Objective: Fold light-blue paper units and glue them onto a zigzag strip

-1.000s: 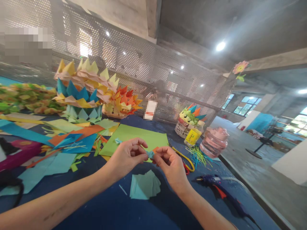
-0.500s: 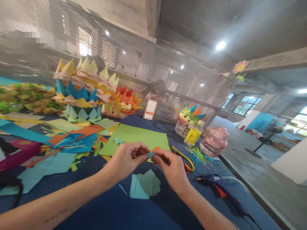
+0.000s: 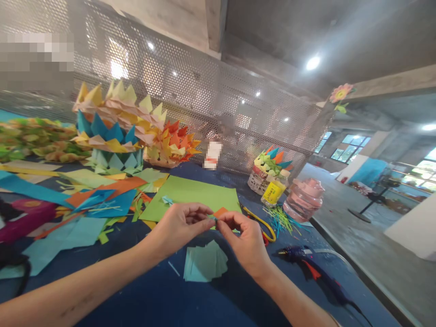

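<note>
Between the fingertips of both hands a small piece of light blue paper [image 3: 214, 218] is pinched, mostly hidden by the fingers. My left hand [image 3: 182, 225] comes at it from the left, closed in a pinch. From the other side my right hand [image 3: 241, 232] pinches it too, its fingertips meeting the left ones. Just below the hands lies a fanned stack of light blue paper pieces [image 3: 205, 262]. Behind them is a green paper sheet [image 3: 200, 193], with a small folded light blue piece [image 3: 167, 200] on it and a bit of orange paper [image 3: 220, 211].
To the right lie a blue glue gun [image 3: 315, 270], yellow-handled scissors [image 3: 264, 222], a yellow-labelled bottle [image 3: 272, 193], a pink water bottle [image 3: 303, 200] and thin paper strips [image 3: 284, 220]. Folded-paper crowns [image 3: 109, 131] stand back left, behind scattered coloured paper [image 3: 80, 231] and a magenta tool [image 3: 30, 218].
The fingertips have closed further over the light blue paper, so less of it shows. Both hands stay in nearly the same place.
</note>
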Demonstrator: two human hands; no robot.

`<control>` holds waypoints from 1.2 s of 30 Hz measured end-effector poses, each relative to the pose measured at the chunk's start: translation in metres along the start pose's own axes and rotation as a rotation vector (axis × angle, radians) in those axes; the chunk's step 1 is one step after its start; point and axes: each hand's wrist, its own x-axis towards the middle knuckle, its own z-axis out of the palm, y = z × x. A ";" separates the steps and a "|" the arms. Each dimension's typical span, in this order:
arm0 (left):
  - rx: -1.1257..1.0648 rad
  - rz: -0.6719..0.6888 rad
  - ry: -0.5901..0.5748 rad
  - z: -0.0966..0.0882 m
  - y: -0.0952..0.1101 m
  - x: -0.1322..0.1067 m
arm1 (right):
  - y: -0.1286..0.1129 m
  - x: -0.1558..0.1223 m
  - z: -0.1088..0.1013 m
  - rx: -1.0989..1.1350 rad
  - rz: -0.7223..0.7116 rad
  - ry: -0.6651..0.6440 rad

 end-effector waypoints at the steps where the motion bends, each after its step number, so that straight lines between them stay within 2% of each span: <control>1: 0.007 -0.010 -0.011 0.000 0.001 0.000 | 0.000 0.000 0.000 -0.006 -0.010 0.001; 9: 0.041 -0.036 -0.010 -0.003 0.007 0.000 | 0.003 0.001 0.001 0.022 0.007 -0.058; 21: 0.059 -0.065 -0.060 -0.001 0.012 -0.004 | 0.002 0.000 0.000 0.068 0.056 -0.029; 27: 0.170 0.056 -0.010 -0.004 0.005 0.000 | 0.007 0.001 0.002 0.090 0.052 -0.063; 32: 0.051 0.021 0.006 -0.003 0.004 0.001 | 0.006 -0.001 0.000 0.042 0.023 -0.092; 36: -0.009 0.005 0.017 -0.002 0.005 0.001 | 0.003 -0.001 0.000 0.124 0.056 -0.084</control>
